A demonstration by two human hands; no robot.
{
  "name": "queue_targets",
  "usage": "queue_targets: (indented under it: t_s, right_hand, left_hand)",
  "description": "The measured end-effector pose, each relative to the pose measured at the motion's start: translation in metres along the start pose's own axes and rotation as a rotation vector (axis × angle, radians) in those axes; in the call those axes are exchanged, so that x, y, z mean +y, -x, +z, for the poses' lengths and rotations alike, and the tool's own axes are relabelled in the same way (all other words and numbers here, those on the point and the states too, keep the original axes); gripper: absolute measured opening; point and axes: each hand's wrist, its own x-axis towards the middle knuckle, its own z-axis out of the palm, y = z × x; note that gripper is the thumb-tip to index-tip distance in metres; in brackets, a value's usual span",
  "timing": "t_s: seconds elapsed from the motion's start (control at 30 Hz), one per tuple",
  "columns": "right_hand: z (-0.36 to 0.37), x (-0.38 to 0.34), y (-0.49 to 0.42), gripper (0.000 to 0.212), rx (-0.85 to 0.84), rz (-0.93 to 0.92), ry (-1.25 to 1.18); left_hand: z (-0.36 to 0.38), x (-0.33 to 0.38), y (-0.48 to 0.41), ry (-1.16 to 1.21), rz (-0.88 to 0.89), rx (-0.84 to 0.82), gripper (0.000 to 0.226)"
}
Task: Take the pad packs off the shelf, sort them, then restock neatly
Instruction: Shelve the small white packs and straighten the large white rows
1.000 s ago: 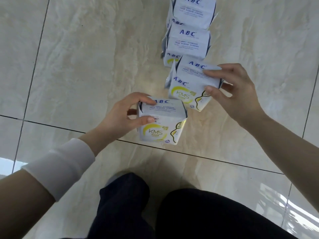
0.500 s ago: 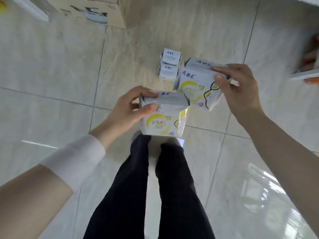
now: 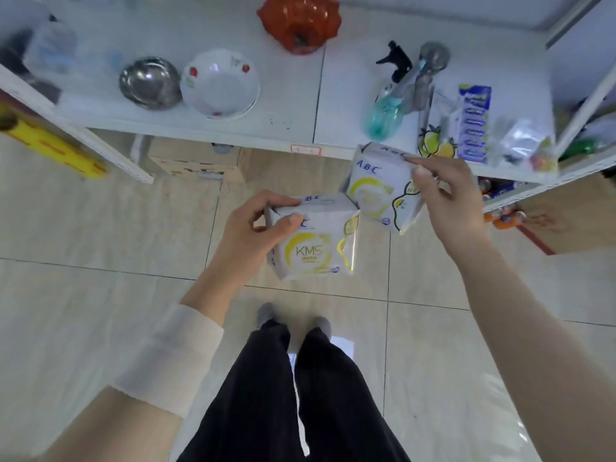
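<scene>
Head view has you standing at the shelf (image 3: 283, 128) with a pack in each hand, both in the air over the floor (image 3: 100, 228). Your left hand (image 3: 253, 228) pinches the left pack (image 3: 313, 245) at its top left corner, thumb on the front and fingers over the top. Your right hand (image 3: 446, 201) grips the right pack (image 3: 380, 191) by its right edge, just off the shelf's near lip. Their corners sit close, but I cannot tell if they touch. For a neat restock, I'd judge the bare stretch between the white bowl (image 3: 220, 85) and the spray bottle (image 3: 390, 108) the best landing. Set one down flat first, then slide the second flush beside it, printed faces both toward you. Hold lightly: these look like soft, squarish blocks in glossy white film that will dent under a hard pinch, and the clear crimped side seams could catch. The shelf board is smooth, white and flat, so the packs should slide easily.
</scene>
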Motion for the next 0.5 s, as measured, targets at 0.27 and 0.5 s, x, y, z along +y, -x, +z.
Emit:
queue_targets:
  t_s: [0.27, 0.5]
  right_hand:
    - [-0.035, -0.086, -0.03, 0.014, 0.071, -0.112, -0.02]
    - [-0.064, -0.155, -0.078, 0.014, 0.201, -0.223, -0.064]
  left_hand:
    - [-0.02, 0.093, -0.027, 0.011, 0.15, -0.002, 0.014]
    - [-0.042, 0.17, -0.08, -0.073, 0.288, -0.058, 0.02]
